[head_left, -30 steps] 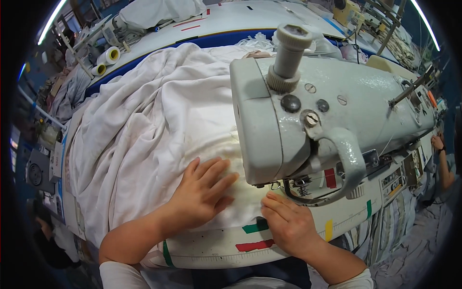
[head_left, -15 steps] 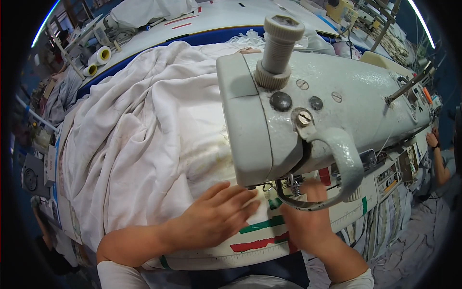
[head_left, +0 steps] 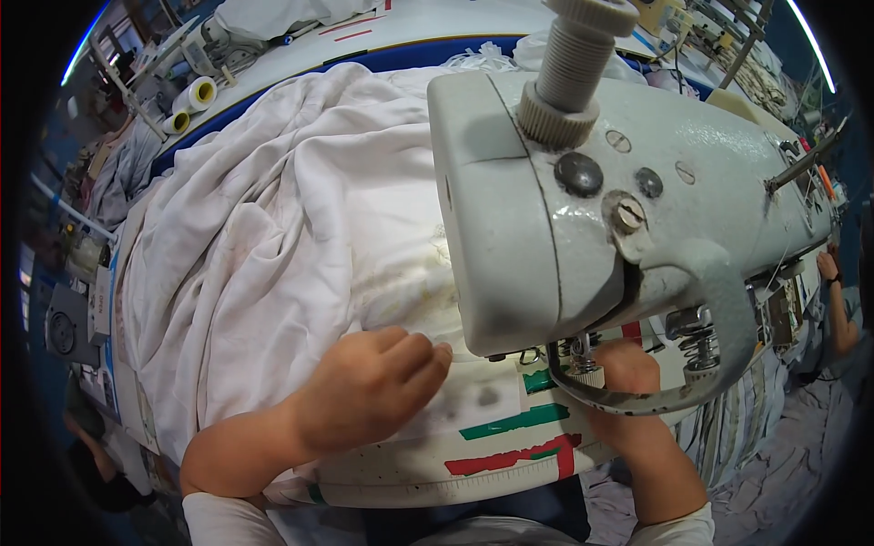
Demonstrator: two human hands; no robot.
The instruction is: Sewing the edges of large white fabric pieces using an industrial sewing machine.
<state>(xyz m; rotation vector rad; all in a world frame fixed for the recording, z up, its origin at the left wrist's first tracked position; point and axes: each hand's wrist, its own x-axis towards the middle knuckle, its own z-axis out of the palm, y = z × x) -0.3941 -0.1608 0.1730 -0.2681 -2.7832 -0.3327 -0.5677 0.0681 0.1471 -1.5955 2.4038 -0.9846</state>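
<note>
A pale grey sewing machine head (head_left: 510, 246) fills the right of centre. White fabric (head_left: 246, 227) lies in loose folds to its left and runs toward the needle area. My left hand (head_left: 378, 387) rests over the near part of the fabric, left of the machine, with its fingers curled in; what they hold, if anything, is hidden. My right hand (head_left: 628, 378) is under the machine head, behind a curved metal lever (head_left: 728, 355). Its fingers are mostly covered by the lever and the presser parts, so their grip cannot be made out.
Green tape (head_left: 514, 422) and red tape (head_left: 501, 458) mark the machine bed near me. Yellow-cored thread cones (head_left: 200, 93) stand at the far left beside a white table (head_left: 410, 41). Striped fabric (head_left: 751, 437) hangs at the right. Other people's arms (head_left: 839, 314) show at both sides.
My left hand has drawn back left from beside the needle area, and its extended fingers have curled in. My right hand has shifted slightly up and right. The whole view has shifted a little.
</note>
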